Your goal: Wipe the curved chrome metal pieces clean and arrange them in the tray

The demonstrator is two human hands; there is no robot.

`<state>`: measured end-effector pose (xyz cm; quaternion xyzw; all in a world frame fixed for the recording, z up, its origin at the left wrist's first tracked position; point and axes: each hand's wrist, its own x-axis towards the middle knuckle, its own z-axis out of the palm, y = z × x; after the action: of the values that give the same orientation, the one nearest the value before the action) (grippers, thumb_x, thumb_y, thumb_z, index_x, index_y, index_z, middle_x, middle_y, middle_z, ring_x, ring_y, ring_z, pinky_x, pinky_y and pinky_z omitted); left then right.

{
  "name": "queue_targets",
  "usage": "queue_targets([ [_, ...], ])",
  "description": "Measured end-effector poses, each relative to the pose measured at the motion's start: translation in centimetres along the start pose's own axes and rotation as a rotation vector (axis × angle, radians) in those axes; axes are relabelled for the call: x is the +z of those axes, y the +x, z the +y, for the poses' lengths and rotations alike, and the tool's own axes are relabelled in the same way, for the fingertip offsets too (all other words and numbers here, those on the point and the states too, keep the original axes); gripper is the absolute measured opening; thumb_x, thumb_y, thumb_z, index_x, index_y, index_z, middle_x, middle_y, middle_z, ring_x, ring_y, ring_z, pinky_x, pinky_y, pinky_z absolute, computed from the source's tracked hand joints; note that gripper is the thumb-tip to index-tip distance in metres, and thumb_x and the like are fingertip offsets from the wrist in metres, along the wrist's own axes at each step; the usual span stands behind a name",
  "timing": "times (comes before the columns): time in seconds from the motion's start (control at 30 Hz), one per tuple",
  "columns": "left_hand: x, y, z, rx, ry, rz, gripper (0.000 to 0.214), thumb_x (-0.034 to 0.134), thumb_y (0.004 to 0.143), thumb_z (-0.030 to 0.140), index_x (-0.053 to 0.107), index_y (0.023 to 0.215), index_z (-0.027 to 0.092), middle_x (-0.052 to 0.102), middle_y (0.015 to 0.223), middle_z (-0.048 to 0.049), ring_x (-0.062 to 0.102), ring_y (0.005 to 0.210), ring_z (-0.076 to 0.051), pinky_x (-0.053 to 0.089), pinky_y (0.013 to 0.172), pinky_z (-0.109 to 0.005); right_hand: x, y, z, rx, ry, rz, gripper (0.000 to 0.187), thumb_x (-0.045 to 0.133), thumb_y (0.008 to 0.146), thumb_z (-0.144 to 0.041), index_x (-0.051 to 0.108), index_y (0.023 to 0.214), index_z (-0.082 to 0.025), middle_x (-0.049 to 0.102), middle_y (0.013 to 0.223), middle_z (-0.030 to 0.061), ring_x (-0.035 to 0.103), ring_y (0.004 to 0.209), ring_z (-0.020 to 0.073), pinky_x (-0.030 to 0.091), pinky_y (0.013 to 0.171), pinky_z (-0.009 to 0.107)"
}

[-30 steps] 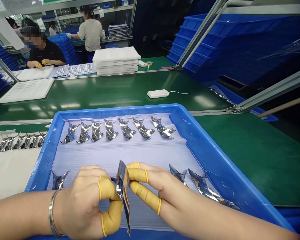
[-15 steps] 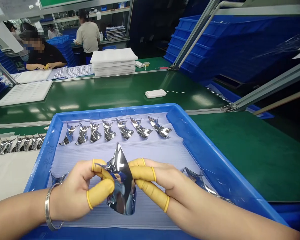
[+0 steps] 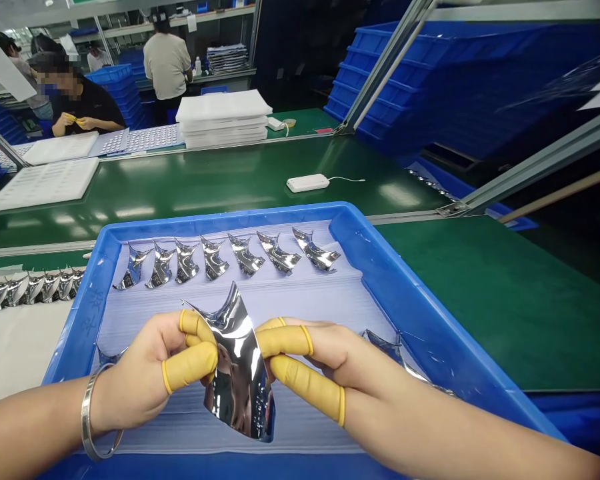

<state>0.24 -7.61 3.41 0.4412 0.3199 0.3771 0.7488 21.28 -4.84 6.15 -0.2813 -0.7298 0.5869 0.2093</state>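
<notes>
Between my two hands is a curved, mirror-shiny chrome piece (image 3: 240, 367) with pointed corners, held up over a blue tray (image 3: 410, 293). My left hand (image 3: 155, 373), in yellow finger cots and with a silver bangle at the wrist, pinches its left edge. On the opposite edge, the yellow-covered fingertips of my right hand (image 3: 325, 367) are closed. Several similar chrome pieces (image 3: 249, 255) lie in a row along the tray's far side on white lining sheets (image 3: 300, 300). Another chrome piece (image 3: 387, 348) is partly hidden behind my right forearm, and one more behind my left hand.
More chrome pieces (image 3: 33, 288) stand in a row left of the tray. A white device with a cord (image 3: 307, 183) lies on the green bench (image 3: 205, 190). Beyond it are stacked white sheets (image 3: 223, 120), a seated co-worker (image 3: 87, 107) and stacked blue crates (image 3: 380, 87).
The chrome piece has turned so that more of its broad shiny face shows. My left hand has shifted slightly left. Across the bench, the seated co-worker's hands have risen.
</notes>
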Motion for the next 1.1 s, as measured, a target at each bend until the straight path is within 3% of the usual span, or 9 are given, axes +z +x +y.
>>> queue_targets([
  [0.23, 0.17, 0.06, 0.02, -0.026, -0.089, 0.009, 0.019, 0.061, 0.078, 0.028, 0.056, 0.074, 0.011, 0.059, 0.062, -0.0013, 0.055, 0.054, -0.008, 0.044, 0.052, -0.018, 0.1, 0.16, -0.07, 0.07, 0.082, 0.012, 0.02, 0.045, 0.086, -0.012, 0.062, 0.095, -0.017, 0.06, 0.088, 0.0025, 0.054, 0.085, 0.0161, 0.045, 0.08, 0.03],
  [0.47, 0.07, -0.02, -0.04, -0.007, -0.046, -0.013, 0.018, 0.06, 0.079, 0.028, 0.056, 0.074, 0.011, 0.059, 0.065, -0.0027, 0.055, 0.056, -0.01, 0.047, 0.056, -0.021, 0.08, -0.1, 0.05, 0.053, 0.095, 0.004, 0.021, 0.044, 0.087, -0.011, 0.062, 0.096, -0.018, 0.06, 0.09, 0.0024, 0.055, 0.085, 0.0157, 0.045, 0.081, 0.03],
  [0.8, 0.46, -0.48, 0.46, 0.111, 0.284, -0.059, 0.014, 0.052, 0.084, 0.025, 0.059, 0.081, 0.013, 0.059, 0.075, -0.0048, 0.053, 0.067, -0.012, 0.047, 0.065, -0.024, 0.1, -0.1, 0.24, -0.028, 0.017, -0.001, 0.025, 0.043, 0.086, -0.005, 0.062, 0.094, -0.019, 0.059, 0.088, 0.0018, 0.055, 0.083, 0.0142, 0.045, 0.079, 0.026],
  [1.1, 0.6, -0.75, 0.54, 0.193, 0.388, -0.146, 0.008, 0.047, 0.084, 0.013, 0.055, 0.087, 0.013, 0.059, 0.072, -0.0043, 0.055, 0.064, -0.013, 0.049, 0.062, -0.024, 0.04, 0.12, 0.09, -0.06, 0.039, -0.008, 0.025, 0.045, 0.085, -0.004, 0.063, 0.092, -0.018, 0.058, 0.084, 0.0007, 0.055, 0.083, 0.0125, 0.044, 0.079, 0.023],
])
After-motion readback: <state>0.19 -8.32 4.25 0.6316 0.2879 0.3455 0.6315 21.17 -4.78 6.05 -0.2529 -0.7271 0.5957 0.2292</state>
